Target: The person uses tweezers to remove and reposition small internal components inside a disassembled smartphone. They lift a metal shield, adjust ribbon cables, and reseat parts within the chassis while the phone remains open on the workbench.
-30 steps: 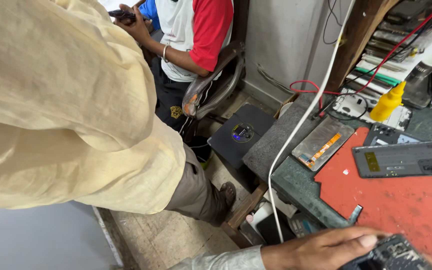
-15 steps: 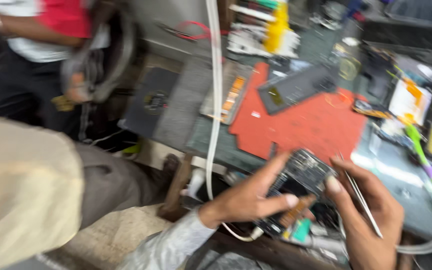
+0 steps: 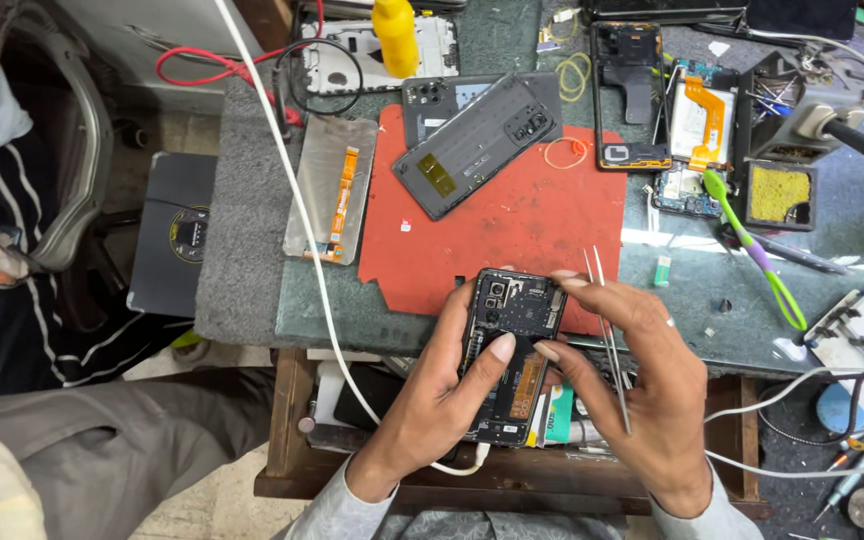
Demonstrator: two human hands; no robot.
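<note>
Both my hands have drawn in over the opened phone (image 3: 512,350): left hand (image 3: 442,400) grips its edge, right hand (image 3: 652,390) pinches tweezers (image 3: 607,340) beside it. Light, stiff, fragile inside; I'd hold it by the frame only.

Black opened phone with an orange flex strip (image 3: 512,350), sitting over a red rubber work mat (image 3: 512,225). Grey phone back cover with a yellow sticker (image 3: 472,145), yellow plastic bottle (image 3: 394,35), green-and-purple plastic tool (image 3: 757,250), white cable (image 3: 297,215).
</note>
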